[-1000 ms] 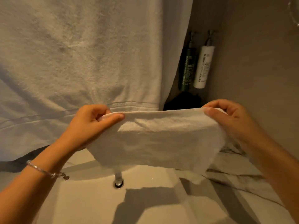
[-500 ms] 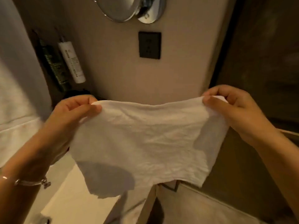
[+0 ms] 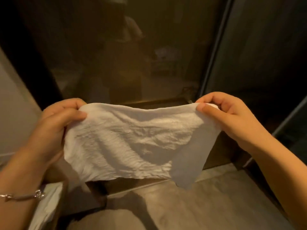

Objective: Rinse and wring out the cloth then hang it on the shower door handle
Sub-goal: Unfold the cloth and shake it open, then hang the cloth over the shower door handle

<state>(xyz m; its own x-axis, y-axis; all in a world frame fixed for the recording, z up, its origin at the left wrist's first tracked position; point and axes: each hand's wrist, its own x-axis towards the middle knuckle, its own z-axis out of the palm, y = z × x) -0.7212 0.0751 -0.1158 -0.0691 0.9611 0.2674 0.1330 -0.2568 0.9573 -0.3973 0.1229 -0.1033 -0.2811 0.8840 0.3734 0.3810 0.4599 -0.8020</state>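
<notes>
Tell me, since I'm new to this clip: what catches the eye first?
A white cloth stretched wide across the middle, pinched at its top corners by the left hand and right hand. Behind it stands a dark glass door. A bracelet glints at lower left.

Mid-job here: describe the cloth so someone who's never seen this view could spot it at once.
Start at the dark glass panel filling the upper view; just below it, the left hand and right hand pinch the top corners of the cloth. It is the only white, crinkled sheet stretched between hands.
</notes>
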